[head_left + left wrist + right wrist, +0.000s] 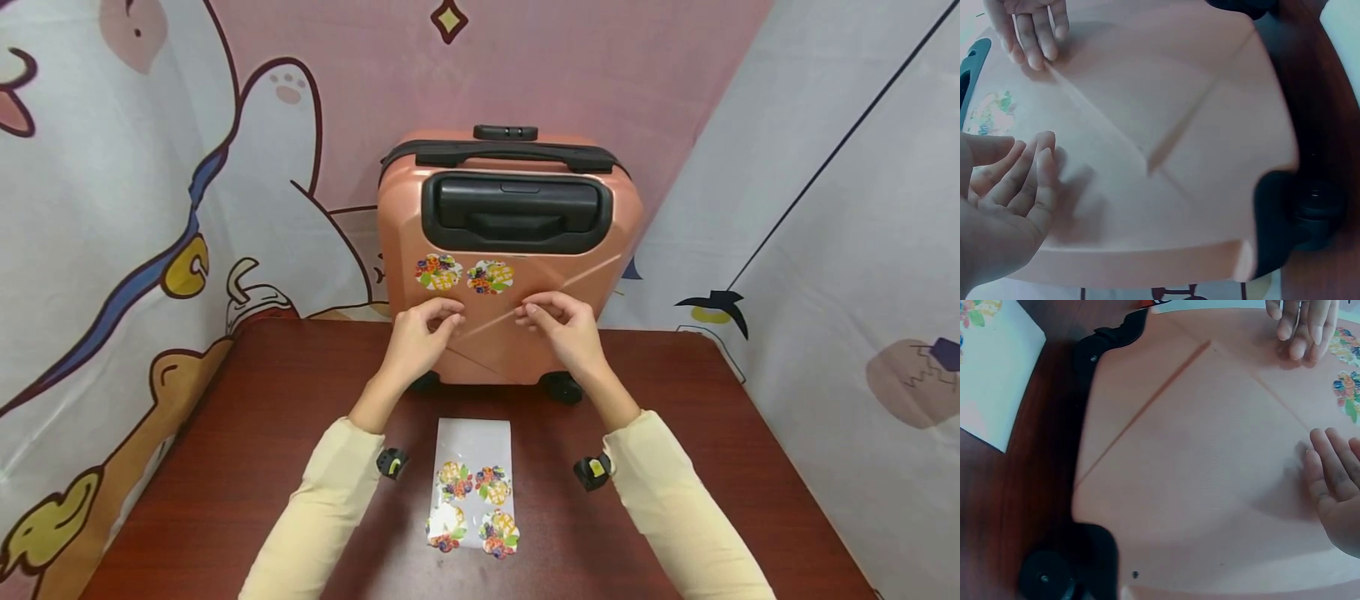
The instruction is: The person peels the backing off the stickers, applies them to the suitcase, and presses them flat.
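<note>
An orange hard-shell suitcase [495,342] stands upright on the table, with two round fruit-print stickers side by side on its face, a left sticker [438,272] and a right sticker [491,277]. My left hand [426,335] is just below the left sticker, close to the shell, fingers loosely bent and nothing between them. Lower right of the other sticker, my right hand [564,327] hovers by the shell with relaxed, empty fingers. In the left wrist view the left hand's fingers [1029,181] cast a shadow on the shell. The right hand's fingers [1335,465] do likewise in the right wrist view.
A white sticker sheet [474,437] bearing several fruit stickers lies on the brown table [585,533] in front of the suitcase. Black wheels [561,387] are at the suitcase's base and a black handle recess [517,235] near its top. A cartoon-printed cloth [570,67] hangs behind.
</note>
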`<state>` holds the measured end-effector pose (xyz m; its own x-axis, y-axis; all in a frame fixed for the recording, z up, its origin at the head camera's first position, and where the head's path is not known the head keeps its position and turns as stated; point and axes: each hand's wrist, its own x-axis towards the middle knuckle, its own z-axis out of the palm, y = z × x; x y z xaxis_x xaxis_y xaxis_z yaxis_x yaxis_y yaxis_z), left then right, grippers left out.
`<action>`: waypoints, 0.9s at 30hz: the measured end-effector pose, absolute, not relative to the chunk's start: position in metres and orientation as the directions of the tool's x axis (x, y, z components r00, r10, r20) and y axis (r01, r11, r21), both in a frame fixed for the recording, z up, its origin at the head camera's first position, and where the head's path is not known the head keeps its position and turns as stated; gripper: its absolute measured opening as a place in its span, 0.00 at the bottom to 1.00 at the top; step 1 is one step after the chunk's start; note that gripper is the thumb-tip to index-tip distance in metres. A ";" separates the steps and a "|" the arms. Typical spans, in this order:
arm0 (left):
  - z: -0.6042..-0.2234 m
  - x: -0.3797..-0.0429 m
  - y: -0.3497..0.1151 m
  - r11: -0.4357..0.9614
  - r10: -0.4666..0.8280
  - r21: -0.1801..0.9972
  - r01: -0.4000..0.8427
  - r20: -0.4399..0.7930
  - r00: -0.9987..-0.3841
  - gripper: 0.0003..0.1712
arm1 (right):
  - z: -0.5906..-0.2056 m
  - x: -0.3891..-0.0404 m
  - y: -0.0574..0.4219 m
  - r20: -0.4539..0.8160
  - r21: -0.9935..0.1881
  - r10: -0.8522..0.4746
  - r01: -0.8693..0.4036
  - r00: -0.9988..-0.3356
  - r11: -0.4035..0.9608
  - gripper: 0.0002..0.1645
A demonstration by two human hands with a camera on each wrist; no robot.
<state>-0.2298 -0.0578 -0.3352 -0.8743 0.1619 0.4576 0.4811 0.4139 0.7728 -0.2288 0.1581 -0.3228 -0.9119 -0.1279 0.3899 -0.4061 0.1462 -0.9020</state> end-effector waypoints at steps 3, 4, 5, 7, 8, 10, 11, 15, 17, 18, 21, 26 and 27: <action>-0.344 -0.229 -0.061 0.407 0.174 0.779 0.477 0.446 -0.878 0.09 | -0.333 -0.228 0.160 0.369 -0.909 -0.141 -0.388 -0.919 0.151 0.12; -0.347 -0.229 -0.062 0.403 0.178 0.781 0.477 0.444 -0.878 0.09 | -0.336 -0.228 0.160 0.362 -0.911 -0.146 -0.382 -0.921 0.156 0.12; -0.350 -0.229 -0.063 0.396 0.182 0.784 0.478 0.444 -0.878 0.09 | -0.341 -0.228 0.161 0.350 -0.914 -0.148 -0.372 -0.925 0.165 0.12; -0.357 -0.228 -0.065 0.390 0.188 0.786 0.479 0.441 -0.877 0.08 | -0.349 -0.227 0.161 0.320 -0.922 -0.150 -0.344 -0.935 0.178 0.11; -0.360 -0.227 -0.066 0.392 0.190 0.781 0.486 0.448 -0.873 0.08 | -0.353 -0.226 0.162 0.302 -0.927 -0.147 -0.326 -0.942 0.185 0.11; -0.365 -0.225 -0.069 0.396 0.197 0.784 0.478 0.436 -0.878 0.08 | -0.362 -0.224 0.161 0.262 -0.934 -0.141 -0.288 -0.955 0.212 0.11; -0.368 -0.224 -0.070 0.401 0.201 0.787 0.469 0.424 -0.883 0.08 | -0.367 -0.223 0.161 0.237 -0.939 -0.138 -0.263 -0.962 0.220 0.11; -0.382 -0.221 -0.075 0.430 0.222 0.813 0.392 0.326 -0.919 0.10 | -0.390 -0.217 0.161 0.139 -0.945 -0.144 -0.175 -0.980 0.278 0.11; -0.392 -0.221 -0.077 0.444 0.235 0.820 0.362 0.284 -0.930 0.10 | -0.402 -0.213 0.162 0.093 -0.947 -0.150 -0.134 -0.984 0.292 0.11; -0.397 -0.220 -0.078 0.449 0.241 0.823 0.349 0.264 -0.934 0.11 | -0.408 -0.212 0.162 0.074 -0.945 -0.153 -0.118 -0.986 0.305 0.11; -0.409 -0.218 -0.081 0.461 0.249 0.829 0.316 0.221 -0.943 0.11 | -0.424 -0.206 0.164 0.035 -0.941 -0.154 -0.084 -0.988 0.327 0.09; -0.428 -0.211 -0.086 0.469 0.231 0.847 0.249 0.154 -0.961 0.10 | -0.448 -0.197 0.169 -0.034 -0.934 -0.157 -0.024 -0.987 0.358 0.07; -0.433 -0.210 -0.087 0.468 0.230 0.851 0.237 0.142 -0.963 0.10 | -0.452 -0.195 0.170 -0.051 -0.932 -0.155 -0.009 -0.987 0.362 0.08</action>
<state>-0.2104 -0.0866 -0.4325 -0.9628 0.2296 0.1423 0.2374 0.4676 0.8514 -0.1953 0.1697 -0.4518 -0.9865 -0.1554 -0.0511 -0.0088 0.3620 -0.9321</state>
